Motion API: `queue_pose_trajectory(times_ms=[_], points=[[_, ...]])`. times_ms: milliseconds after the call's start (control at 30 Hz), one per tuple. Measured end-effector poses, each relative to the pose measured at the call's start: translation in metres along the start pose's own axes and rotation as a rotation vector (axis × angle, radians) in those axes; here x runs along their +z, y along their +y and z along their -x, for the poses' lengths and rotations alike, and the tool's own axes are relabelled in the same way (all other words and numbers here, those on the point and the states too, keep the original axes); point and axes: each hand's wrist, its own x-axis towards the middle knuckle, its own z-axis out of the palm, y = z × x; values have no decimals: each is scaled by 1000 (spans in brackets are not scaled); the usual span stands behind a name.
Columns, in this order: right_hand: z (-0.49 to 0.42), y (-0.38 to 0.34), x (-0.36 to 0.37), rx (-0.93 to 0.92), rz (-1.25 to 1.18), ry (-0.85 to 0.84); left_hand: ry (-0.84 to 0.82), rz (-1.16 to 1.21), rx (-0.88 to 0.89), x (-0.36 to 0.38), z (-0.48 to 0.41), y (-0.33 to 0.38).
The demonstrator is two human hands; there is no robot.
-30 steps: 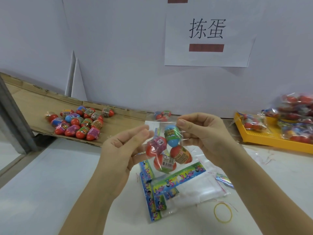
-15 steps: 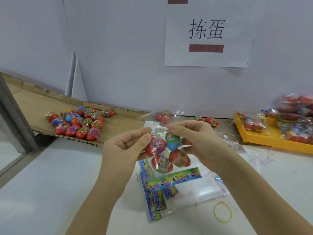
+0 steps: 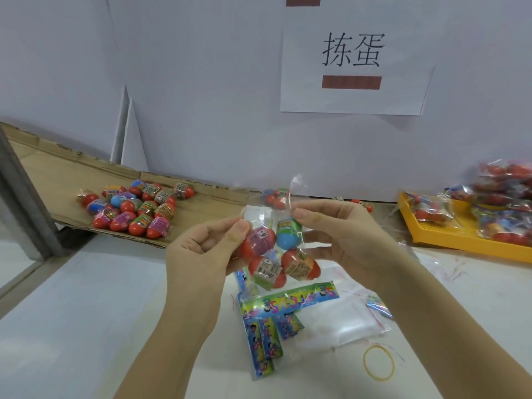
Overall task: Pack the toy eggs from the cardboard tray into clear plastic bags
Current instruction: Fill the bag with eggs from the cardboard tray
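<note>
A clear plastic bag (image 3: 273, 254) holding 4 toy eggs (image 3: 266, 272) is held in the air above the middle of the table (image 3: 86, 312), clear of the surface, with 2 eggs seen high in it and 2 low. Its mouth is pinched at the left by the thumb and forefinger of the left hand (image 3: 207, 249) and at the right by those of the right hand (image 3: 339, 234), while the other fingers of both are loosely curled; both hands are thus clamped on the film, and a loose flap of it stands up between them. The step in hand is judged to be the closing of the filled bag. It would be done well if the bag were kept upright so that the eggs settle to the bottom, the 2 lips of the mouth were drawn flat and level, and no film were trapped or creased before any seal is pressed. How the bag is meant to be sealed cannot be told. Under the bag, towards the near edge, a stack of empty bags (image 3: 331, 315) with printed header strips (image 3: 267, 326) is laid, and a yellow rubber band (image 3: 378, 364) lies just beside it. At the far left edge the cardboard tray (image 3: 72, 174) is propped, with many loose eggs (image 3: 135, 208) left on it, so much of the task is judged to remain. At the far right edge a yellow tray (image 3: 460, 243) is loaded with filled bags (image 3: 512, 203).
</note>
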Motion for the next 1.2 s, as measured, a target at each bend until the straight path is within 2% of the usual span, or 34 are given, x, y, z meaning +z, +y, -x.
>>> queue_pose_trajectory(times_ms=[133, 333, 667, 900, 1133, 1200], points=[[0, -4, -2, -63, -31, 30, -21, 17, -2, 2, 1, 2], [0, -3, 0, -137, -27, 59, -155, 89, -82, 0, -2, 5], [-2, -2, -7, -225, -103, -171, -131, 163, -175, -3, -3, 7], [-1, -3, -9, -236, -186, -223, -189, 183, -37, 0, 0, 8], [1, -5, -5, -211, -242, -209, -372, 179, -43, 3, 9, 12], [1, -6, -5, -205, -251, -201, -372, 192, -26, 5, 11, 12]])
